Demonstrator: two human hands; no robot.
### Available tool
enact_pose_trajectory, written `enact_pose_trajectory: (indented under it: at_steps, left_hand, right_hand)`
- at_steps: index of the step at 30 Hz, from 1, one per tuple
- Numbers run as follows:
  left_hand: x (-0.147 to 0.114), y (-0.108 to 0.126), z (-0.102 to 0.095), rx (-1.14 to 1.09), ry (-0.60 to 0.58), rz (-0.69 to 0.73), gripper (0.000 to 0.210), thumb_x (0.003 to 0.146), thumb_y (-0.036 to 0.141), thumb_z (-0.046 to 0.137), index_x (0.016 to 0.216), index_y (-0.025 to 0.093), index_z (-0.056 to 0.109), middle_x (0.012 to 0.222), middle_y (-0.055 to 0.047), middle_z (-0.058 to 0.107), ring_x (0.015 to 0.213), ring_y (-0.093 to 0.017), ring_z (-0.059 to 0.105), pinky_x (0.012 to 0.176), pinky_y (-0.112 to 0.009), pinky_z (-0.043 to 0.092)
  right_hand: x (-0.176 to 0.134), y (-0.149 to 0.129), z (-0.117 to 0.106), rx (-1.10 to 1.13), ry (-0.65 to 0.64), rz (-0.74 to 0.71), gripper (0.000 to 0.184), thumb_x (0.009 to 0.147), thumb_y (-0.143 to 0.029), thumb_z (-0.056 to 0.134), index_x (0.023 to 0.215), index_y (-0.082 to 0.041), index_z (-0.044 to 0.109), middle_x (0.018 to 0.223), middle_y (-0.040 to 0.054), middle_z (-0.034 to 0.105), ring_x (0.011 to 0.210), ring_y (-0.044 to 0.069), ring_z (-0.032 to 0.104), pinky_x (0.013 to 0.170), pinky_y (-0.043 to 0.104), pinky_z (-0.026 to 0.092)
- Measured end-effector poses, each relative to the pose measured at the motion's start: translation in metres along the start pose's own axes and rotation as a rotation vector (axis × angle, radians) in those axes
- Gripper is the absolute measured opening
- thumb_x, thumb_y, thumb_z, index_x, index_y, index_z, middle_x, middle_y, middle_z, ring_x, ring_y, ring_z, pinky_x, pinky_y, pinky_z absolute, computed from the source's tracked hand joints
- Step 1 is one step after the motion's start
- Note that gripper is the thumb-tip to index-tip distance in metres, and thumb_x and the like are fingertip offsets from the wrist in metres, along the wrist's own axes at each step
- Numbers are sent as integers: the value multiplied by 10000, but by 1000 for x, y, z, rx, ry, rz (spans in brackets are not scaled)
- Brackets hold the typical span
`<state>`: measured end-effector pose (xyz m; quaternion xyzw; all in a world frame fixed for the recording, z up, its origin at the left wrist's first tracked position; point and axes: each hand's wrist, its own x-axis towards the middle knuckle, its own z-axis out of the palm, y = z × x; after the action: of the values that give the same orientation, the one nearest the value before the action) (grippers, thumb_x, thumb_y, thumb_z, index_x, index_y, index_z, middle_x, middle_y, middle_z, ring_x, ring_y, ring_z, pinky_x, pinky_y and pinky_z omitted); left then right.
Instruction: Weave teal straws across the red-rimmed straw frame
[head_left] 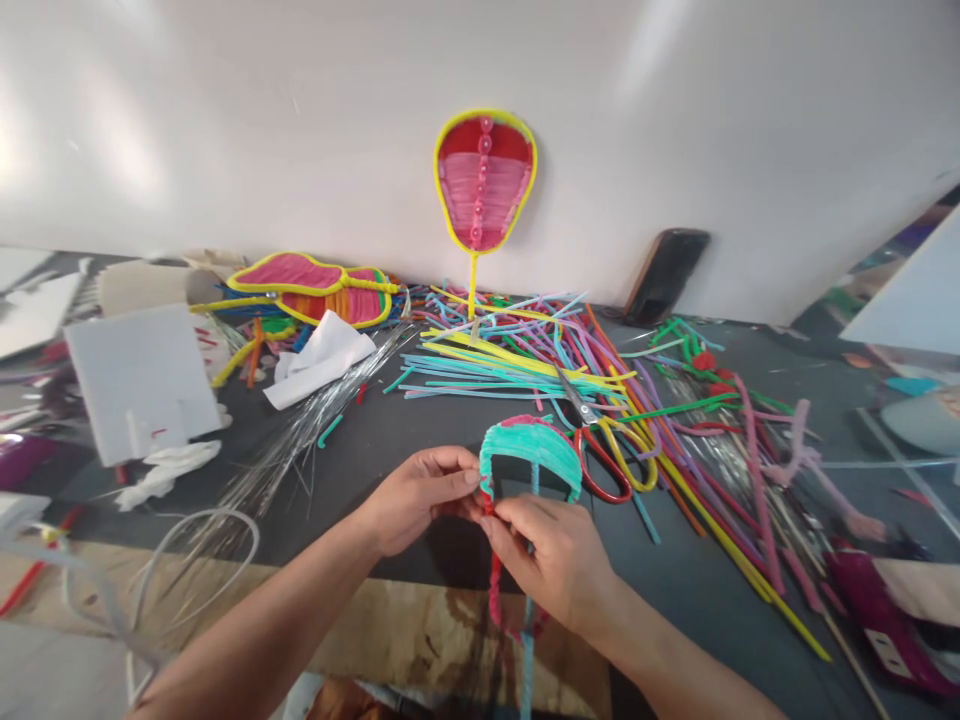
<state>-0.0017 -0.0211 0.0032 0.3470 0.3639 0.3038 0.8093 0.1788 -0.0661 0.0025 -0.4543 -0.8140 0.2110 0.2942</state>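
Observation:
Between my hands is a pipe cleaner frame [534, 443], its top filled with turquoise rows and its lower loop red. A light blue pipe cleaner stem runs down through its middle. My left hand [431, 490] pinches the frame's left edge with thumb and fingers. Right beside it, my right hand [553, 552] is closed on the same edge, where a bit of red shows at the fingertips. Its fingers cover part of the stem and the lower loop. Scissors [604, 450] with red and yellow handles lie just right of the frame, blades partly over the loose pipe cleaners.
A finished-looking pink fan shape with a yellow rim [486, 180] stands against the white wall. Loose pipe cleaners [517, 365] spread behind and to the right. A phone [666, 277] leans at the back. White paper [142, 385], silver strands [300, 440] and a white cable [251, 530] lie left.

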Motion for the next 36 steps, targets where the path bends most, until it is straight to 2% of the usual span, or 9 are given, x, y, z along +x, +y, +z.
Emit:
enact_pose_trajectory:
  at_steps: [5, 9, 12, 19, 21, 23, 26, 30, 36]
  left_hand:
    - [2, 1, -2, -16, 94, 64, 211, 715, 316, 730, 755, 125, 649, 695, -12, 607, 623, -88, 548, 633, -200, 436]
    - [7, 2, -9, -121, 207, 180, 187, 683, 267, 746, 693, 139, 612, 617, 24, 553, 551, -60, 477, 573, -173, 395]
    - [10, 2, -14, -153, 256, 221, 173, 671, 229, 747, 686, 148, 595, 620, 34, 544, 537, -56, 464, 556, -168, 389]
    - [7, 1, -12, -107, 208, 227, 178, 694, 263, 742, 704, 151, 603, 623, 36, 538, 547, -53, 469, 552, -161, 385]
    - [6, 0, -11, -89, 183, 219, 187, 691, 278, 746, 702, 146, 615, 619, 33, 537, 554, -54, 469, 559, -162, 389]
    - [7, -1, -11, -61, 181, 206, 185, 692, 286, 745, 725, 141, 636, 629, 27, 545, 554, -49, 462, 561, -159, 388]
    - [9, -1, -10, 17, 255, 228, 191, 700, 289, 736, 786, 141, 653, 680, 15, 578, 557, -45, 467, 549, -154, 380]
    - [9, 2, -8, 142, 388, 319, 175, 683, 277, 740, 716, 143, 631, 637, 26, 578, 544, -52, 484, 533, -156, 381]
    - [8, 1, -5, 196, 437, 270, 179, 682, 305, 722, 742, 146, 668, 635, 1, 646, 560, -85, 558, 561, -180, 427]
  right_hand:
    - [0, 9, -14, 73, 96, -10, 151, 903, -242, 483, 928, -215, 630, 821, 45, 702, 722, 157, 656, 666, 253, 488]
    - [4, 36, -35, 73, 388, 238, 159, 895, -299, 488, 939, -230, 624, 854, 57, 688, 692, 171, 644, 666, 294, 510]
    - [8, 59, -44, 224, 534, 394, 239, 885, -387, 498, 1009, -209, 596, 995, 97, 656, 839, 209, 642, 736, 338, 521]
    - [16, 73, -25, 538, 347, 405, 426, 865, -489, 499, 1189, -213, 517, 1216, 105, 585, 1109, 232, 566, 962, 411, 449]
    - [16, 71, -20, 627, 293, 457, 437, 839, -497, 535, 1170, -212, 535, 1155, 92, 621, 1018, 234, 613, 888, 406, 501]
    - [15, 71, -18, 721, 251, 521, 428, 810, -486, 580, 1132, -203, 559, 1003, 65, 667, 816, 205, 659, 746, 372, 555]
    - [14, 73, -19, 797, 291, 559, 375, 799, -444, 612, 1082, -201, 587, 784, 4, 652, 586, 133, 613, 588, 292, 552]
    - [12, 73, -24, 790, 345, 551, 348, 806, -426, 609, 1062, -190, 594, 708, -10, 624, 537, 115, 589, 551, 262, 537]
    - [14, 63, -31, 680, 364, 573, 361, 809, -441, 599, 1054, -176, 596, 713, -1, 633, 540, 122, 606, 558, 263, 538]
